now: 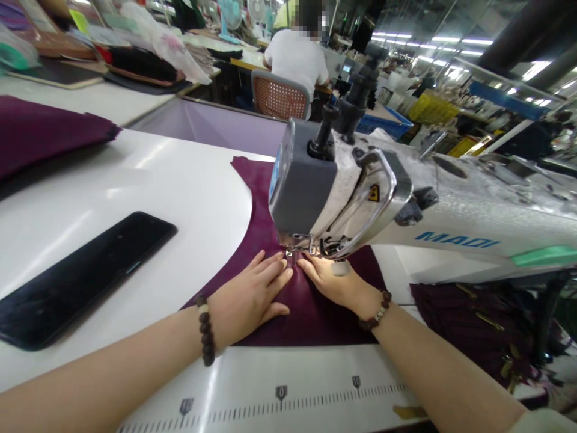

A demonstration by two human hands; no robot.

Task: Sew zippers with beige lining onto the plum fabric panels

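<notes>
A dark purple panel (306, 319) of smooth, leather-like material lies on the white sewing table under the head of a sewing machine (306, 180). My left hand (252, 294) rests flat on the panel, fingers stretched out and tips just left of the presser foot (289, 252). To the right of the foot lies my right hand (333, 279), open on the same panel, its fingertips close to the needle area. Part of that hand is behind the machine's metal guard. Both wrists wear beaded bracelets.
A black phone (85, 276) lies on the left of the table, below a purple stack (45, 135). Dark purple pieces with zippers (478, 325) sit at right. A ruler scale (279, 406) marks the front edge. Beyond, a person in white (295, 63) sits on a chair.
</notes>
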